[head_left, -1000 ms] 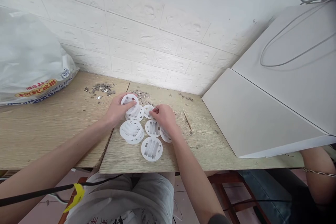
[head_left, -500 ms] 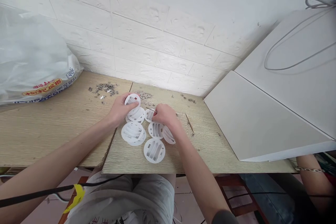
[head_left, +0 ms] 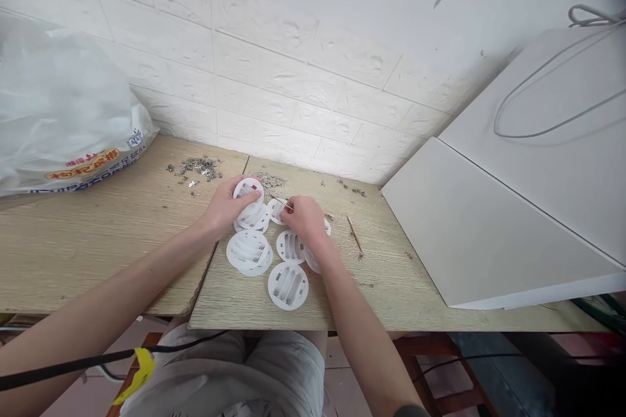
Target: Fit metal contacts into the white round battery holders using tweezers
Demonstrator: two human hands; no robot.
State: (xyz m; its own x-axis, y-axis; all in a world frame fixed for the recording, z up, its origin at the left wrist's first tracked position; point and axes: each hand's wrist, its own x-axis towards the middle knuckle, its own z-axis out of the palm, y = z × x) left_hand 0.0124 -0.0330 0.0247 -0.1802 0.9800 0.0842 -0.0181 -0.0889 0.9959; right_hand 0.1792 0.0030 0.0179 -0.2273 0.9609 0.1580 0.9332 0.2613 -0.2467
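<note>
I have the left hand [head_left: 229,204] closed on a white disc [head_left: 246,189], thumb across its upper face, at the far left of the disc group. I have the right hand [head_left: 304,216] pinched on a thin rod [head_left: 278,200], tip pointing far left. I see a slotted disc [head_left: 288,287] at the near side, a wooden stick [head_left: 355,233] to the right, and small metal parts [head_left: 201,167] far left.

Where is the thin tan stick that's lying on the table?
In the head view, the tan stick lies right of centre, between the right hand and the large white box.
</note>
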